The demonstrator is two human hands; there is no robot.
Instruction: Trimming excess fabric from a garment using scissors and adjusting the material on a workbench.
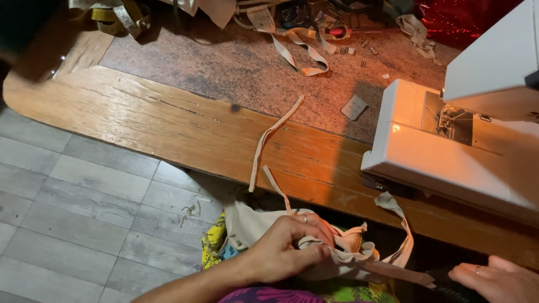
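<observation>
left hand (pixel 283 247) grips beige fabric (pixel 337 255) near sewing machine (pixel 449 151).

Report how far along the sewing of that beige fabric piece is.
Done: long straps already hang from the beige fabric piece, one trailing over the wooden table edge. In hand: the left hand bunches it in the lap; the right hand pulls a strap end. Left: nothing lies under the lit sewing machine.
</observation>
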